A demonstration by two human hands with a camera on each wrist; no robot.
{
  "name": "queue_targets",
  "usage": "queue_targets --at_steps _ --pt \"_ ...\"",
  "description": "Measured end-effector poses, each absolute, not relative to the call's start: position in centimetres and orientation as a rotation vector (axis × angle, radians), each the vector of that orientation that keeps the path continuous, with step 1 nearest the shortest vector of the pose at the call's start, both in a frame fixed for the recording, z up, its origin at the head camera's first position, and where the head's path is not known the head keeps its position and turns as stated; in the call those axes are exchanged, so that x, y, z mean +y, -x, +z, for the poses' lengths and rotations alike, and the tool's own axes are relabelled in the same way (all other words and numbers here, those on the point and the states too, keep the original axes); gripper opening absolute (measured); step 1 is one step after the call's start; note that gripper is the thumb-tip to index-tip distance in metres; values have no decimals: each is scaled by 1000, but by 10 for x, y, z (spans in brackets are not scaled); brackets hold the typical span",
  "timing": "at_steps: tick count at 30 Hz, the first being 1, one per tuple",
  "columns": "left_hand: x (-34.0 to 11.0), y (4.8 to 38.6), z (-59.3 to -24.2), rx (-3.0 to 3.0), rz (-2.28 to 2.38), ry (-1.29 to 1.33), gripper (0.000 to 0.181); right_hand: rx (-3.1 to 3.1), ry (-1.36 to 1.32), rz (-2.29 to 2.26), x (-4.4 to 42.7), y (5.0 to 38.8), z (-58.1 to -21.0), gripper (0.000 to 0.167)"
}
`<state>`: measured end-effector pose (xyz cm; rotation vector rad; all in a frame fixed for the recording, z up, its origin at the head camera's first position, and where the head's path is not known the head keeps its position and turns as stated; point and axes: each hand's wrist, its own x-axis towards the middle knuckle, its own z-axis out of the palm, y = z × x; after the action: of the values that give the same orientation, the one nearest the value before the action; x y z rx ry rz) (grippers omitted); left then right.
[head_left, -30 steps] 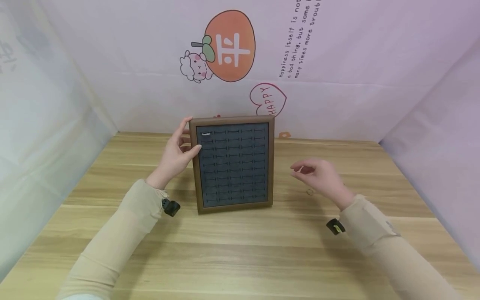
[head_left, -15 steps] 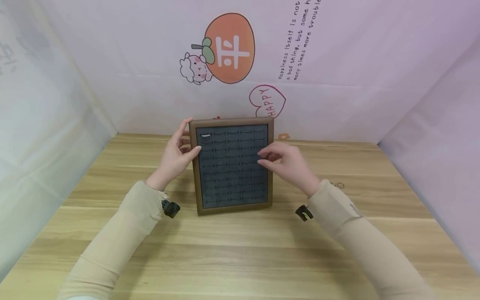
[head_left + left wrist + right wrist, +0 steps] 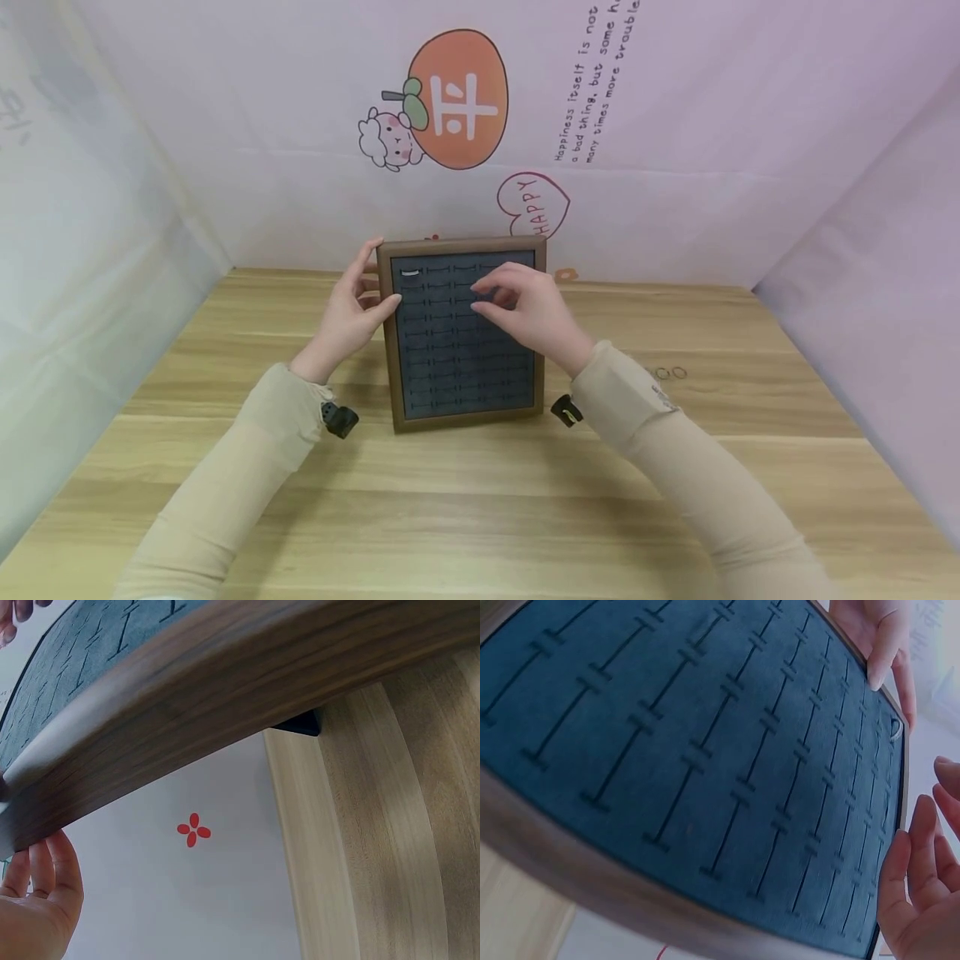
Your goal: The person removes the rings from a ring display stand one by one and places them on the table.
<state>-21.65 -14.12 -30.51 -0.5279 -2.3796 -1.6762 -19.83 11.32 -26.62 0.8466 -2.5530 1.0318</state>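
Observation:
A wood-framed ring display board (image 3: 465, 379) with a dark slotted pad stands tilted on the table. My left hand (image 3: 351, 307) grips its left edge, thumb on the front and fingers around the side; the left wrist view shows the left fingers (image 3: 56, 870) at the frame. One silvery ring (image 3: 410, 273) sits in the top-left slot, also visible as a small ring (image 3: 896, 730) in the right wrist view. My right hand (image 3: 532, 310) hovers before the board's upper right half, thumb and index finger bent toward each other. Whether anything is between those fingertips is hidden.
Thin loose rings (image 3: 663, 373) lie on the wooden table (image 3: 465, 500) right of the board, partly behind my right sleeve. A printed cloth (image 3: 300, 167) hangs behind the table, and pale cloth walls stand at both sides.
My right hand has moved left from above the table to in front of the board, and loose rings have come into view behind it. My left hand keeps its hold on the frame.

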Motion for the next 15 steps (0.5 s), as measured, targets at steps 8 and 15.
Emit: queue_targets --at_steps 8,15 --pt "-141 217 -305 -2390 -1665 526 74 -2521 -836 1042 95 203 -263 22" --pt "-142 217 -305 -2395 -1669 519 74 -2501 -840 1015 76 209 -262 21"
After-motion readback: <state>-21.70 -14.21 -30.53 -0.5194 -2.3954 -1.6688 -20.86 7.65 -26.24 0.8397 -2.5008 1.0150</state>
